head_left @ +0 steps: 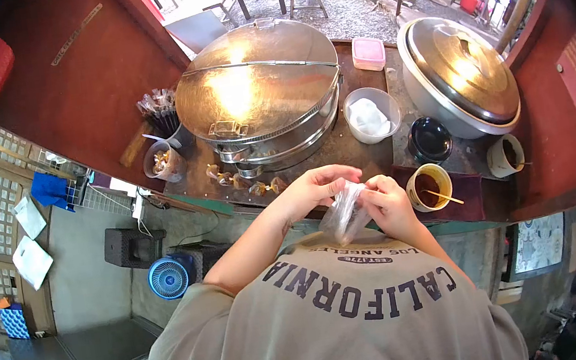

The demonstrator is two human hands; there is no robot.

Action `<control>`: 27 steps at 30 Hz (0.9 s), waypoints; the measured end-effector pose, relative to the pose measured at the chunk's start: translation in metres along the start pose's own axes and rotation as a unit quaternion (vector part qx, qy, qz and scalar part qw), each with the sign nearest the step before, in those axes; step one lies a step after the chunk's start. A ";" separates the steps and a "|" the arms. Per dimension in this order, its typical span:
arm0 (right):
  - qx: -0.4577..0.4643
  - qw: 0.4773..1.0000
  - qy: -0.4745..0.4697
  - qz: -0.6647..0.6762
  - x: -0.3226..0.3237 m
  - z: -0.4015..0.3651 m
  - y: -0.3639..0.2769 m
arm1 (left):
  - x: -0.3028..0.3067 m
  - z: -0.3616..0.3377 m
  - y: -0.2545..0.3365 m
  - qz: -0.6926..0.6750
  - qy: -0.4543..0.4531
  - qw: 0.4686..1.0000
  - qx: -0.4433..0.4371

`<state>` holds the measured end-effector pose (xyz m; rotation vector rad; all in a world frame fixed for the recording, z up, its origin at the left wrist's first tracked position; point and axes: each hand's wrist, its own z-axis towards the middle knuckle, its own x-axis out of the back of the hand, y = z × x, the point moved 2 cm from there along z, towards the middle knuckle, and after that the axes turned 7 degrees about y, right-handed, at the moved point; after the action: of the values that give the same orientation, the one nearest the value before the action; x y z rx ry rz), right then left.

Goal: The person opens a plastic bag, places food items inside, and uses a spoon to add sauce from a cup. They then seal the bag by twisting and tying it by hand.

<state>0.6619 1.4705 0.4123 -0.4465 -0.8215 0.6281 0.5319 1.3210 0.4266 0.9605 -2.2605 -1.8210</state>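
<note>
A clear plastic bag (345, 215) hangs in front of my chest, with something pale at its bottom that I cannot make out. My left hand (323, 188) pinches the bag's top from the left, fingers closed. On the right, my right hand (384, 199) grips the same gathered top. Just right of it stands a yellowish tub (428, 177) of brown sauce with a wooden stick in it. Beyond my hands is a clear tub (372, 114) holding white plastic. Small tied bags (236, 180) of brown sauce lie along the counter's edge to the left.
A large round steel steamer (269, 81) fills the counter's middle, and a big lidded pot (460, 72) stands at the right. Nearby are a pink-lidded box (368, 53), a black bowl (429, 139), a small sauce tub (506, 155) and a cup with a spoon (164, 161).
</note>
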 end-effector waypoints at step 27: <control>-0.127 0.986 0.072 0.078 0.003 0.011 -0.012 | 0.014 0.024 -0.040 -0.062 0.028 0.998 -0.010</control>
<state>0.6589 1.4656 0.4278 -0.7852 -0.7367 0.6294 0.5272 1.3307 0.3791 1.1573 -2.1917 -1.8363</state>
